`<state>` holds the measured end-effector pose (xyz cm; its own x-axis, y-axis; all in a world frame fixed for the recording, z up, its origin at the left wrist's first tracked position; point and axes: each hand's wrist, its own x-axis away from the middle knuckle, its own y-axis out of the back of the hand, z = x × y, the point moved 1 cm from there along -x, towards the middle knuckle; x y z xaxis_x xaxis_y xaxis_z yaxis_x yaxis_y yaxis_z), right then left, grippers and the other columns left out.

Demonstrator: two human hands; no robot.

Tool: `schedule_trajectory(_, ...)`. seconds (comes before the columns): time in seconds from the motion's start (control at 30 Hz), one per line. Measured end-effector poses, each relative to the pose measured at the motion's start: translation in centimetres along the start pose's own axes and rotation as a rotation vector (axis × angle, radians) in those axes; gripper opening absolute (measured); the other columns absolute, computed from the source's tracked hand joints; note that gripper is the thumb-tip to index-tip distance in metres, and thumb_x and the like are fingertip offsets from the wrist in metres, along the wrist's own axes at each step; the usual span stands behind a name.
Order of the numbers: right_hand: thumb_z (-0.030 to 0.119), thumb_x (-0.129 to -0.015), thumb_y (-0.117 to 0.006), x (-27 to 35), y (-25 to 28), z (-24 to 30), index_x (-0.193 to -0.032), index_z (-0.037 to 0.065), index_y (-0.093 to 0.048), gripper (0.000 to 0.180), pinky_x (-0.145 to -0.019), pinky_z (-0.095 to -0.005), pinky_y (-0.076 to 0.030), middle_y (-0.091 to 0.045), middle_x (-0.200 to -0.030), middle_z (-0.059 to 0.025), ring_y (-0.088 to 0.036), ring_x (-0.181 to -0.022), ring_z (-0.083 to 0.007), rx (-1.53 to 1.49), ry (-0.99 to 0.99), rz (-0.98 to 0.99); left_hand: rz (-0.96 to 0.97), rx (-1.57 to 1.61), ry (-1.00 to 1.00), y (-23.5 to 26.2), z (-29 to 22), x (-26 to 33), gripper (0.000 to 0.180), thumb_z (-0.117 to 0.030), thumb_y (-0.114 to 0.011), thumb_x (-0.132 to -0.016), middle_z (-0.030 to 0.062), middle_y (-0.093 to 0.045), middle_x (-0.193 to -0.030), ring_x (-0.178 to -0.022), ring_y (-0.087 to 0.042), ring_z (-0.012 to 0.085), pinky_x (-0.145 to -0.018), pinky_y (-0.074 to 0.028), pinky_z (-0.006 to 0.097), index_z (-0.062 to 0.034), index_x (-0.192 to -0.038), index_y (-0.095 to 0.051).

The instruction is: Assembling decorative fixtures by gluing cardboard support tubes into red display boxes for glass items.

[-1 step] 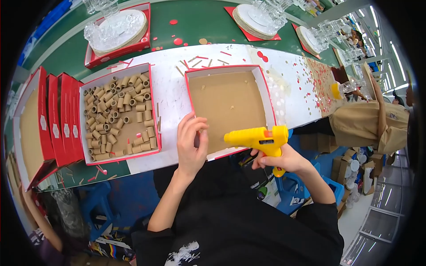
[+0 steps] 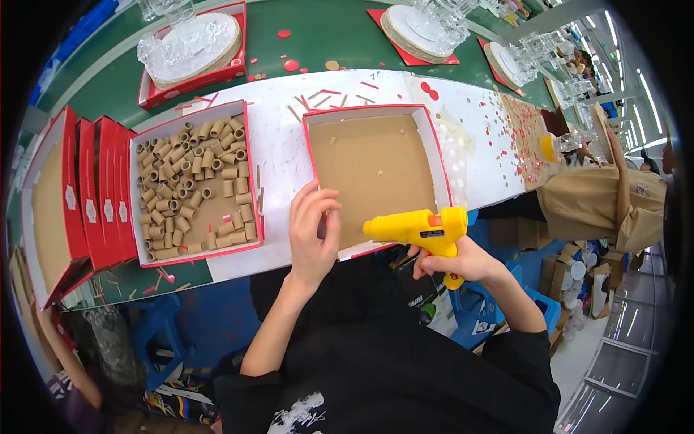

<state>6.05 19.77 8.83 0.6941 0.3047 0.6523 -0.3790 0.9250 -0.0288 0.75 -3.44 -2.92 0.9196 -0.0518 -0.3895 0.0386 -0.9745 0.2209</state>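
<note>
Careful, if your right hand (image 2: 468, 260), fingers round that yellow glue gun (image 2: 416, 227), drifts toward 9 o'clock, your left hand (image 2: 314, 237), thumb apart, could burn.

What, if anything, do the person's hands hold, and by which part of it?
The right hand holds the yellow glue gun by its handle; no held thing shows in the left hand.

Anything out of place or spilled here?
Mostly loose litter: red and brown strips strewn on the white surface, red and tan dots scattered rightward, and a pinkish-red scrap among the cardboard tubes, unlike its neighbours. Small blobs interrupt the middle box's plain floor.
</note>
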Motion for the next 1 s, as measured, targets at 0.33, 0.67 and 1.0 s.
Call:
schedule_trajectory(0.33,0.011,-0.087,-0.063,-1.1,0.1,-1.5,-0.099,0.003,-0.053,0.017,-0.048,-0.0211,-0.043,-0.054,-0.065,-0.0041,-0.052,-0.049,-0.0097,-0.045,-0.101,0.005,0.019,0.013,-0.01,0.1,0.0,0.1,0.008,0.0,-0.05,-0.086,0.0114,-0.063,-0.106,-0.12,-0.049,0.0337,-0.098,-0.04,0.041,-0.0015,-0.088,-0.058)
schedule_trajectory(0.67,0.005,-0.086,-0.061,-1.0,0.0,-1.6,-0.095,0.003,-0.054,0.013,-0.044,-0.0213,-0.039,-0.05,-0.059,-0.0024,-0.049,-0.046,-0.0091,-0.066,-0.092,-0.039,0.01,0.045,0.046,0.1,-0.3,0.0,0.005,0.0,-0.053,-0.085,0.0113,-0.063,-0.104,-0.121,-0.048,0.0342,-0.098,-0.04,0.041,-0.0017,-0.088,-0.055)
schedule_trajectory(1.0,0.007,-0.087,-0.062,-0.7,0.0,-1.6,-0.096,0.003,-0.054,0.013,-0.045,-0.0211,-0.04,-0.048,-0.058,-0.0014,-0.049,-0.046,-0.0091,-0.122,-0.096,-0.052,0.021,0.014,0.019,0.1,-0.3,-0.1,0.006,0.002,-0.055,-0.082,0.0115,-0.064,-0.103,-0.119,-0.05,0.035,-0.098,-0.039,0.042,-0.0019,-0.087,-0.055)
